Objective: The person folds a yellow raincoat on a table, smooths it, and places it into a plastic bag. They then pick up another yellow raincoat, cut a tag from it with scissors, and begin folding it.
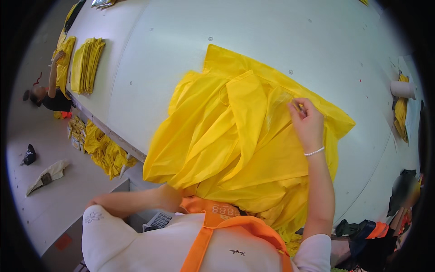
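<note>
A large yellow garment [247, 122] of thin, shiny fabric lies rumpled in front of me, with a long strip or flap folded across its middle and a thin loop near it. Over its right part, my right hand [309, 119] has its fingers pinched around something small and dark, too small to name. A translucent patch [278, 105] on the fabric lies just left of those fingertips. My left hand [168, 197] is at the near left edge of the garment, close to my orange apron [204, 206]; motion blurs it and its fingers are hidden.
The garment lies on a wide white table [172, 31]. Folded yellow pieces [87, 65] are stacked at the far left, where another person [53, 96] handles yellow fabric. Yellow heaps [104, 149] hang beyond the left edge. At right are a white roll [402, 89] and dark clothing [358, 230].
</note>
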`<state>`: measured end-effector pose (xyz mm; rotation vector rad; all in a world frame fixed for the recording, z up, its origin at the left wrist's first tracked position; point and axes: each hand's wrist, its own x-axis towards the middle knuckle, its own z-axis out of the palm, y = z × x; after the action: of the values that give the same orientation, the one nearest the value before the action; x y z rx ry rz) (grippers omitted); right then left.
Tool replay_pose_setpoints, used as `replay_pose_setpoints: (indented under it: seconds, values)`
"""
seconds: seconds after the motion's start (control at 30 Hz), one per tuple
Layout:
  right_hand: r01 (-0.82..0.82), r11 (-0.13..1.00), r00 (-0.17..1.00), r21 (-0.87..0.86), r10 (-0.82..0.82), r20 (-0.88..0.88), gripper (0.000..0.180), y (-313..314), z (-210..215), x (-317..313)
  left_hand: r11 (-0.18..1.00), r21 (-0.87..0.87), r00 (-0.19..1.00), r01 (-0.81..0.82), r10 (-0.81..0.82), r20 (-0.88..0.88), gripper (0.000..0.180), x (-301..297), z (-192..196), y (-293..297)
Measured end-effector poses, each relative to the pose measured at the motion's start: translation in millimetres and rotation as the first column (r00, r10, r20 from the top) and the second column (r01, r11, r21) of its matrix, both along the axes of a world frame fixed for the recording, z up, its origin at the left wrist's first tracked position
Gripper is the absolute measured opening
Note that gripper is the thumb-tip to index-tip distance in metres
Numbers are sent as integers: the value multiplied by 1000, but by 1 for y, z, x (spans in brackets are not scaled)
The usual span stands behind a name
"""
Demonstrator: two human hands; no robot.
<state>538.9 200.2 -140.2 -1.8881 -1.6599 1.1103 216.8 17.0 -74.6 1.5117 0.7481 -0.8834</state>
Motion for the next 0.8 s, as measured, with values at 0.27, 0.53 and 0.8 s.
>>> replay_pose_setpoints:
  seconds: [0.27, 0.53, 0.8]
  values:
    - [216, 972, 934, 92, -178, -310, 23, -68, 5, -21, 476, 271, 543, -837, 788, 292, 33, 42, -28, 73]
    - [545, 733, 603, 407, -680, 417, 35, -150, -58, 253, 444, -18, 383, -896, 790, 478, 30, 80, -57, 82]
    - [336, 804, 605, 491, -584, 542, 27, -174, -52, 207, 555, 351, 657, -754, 624, 422, 24, 92, -58, 56]
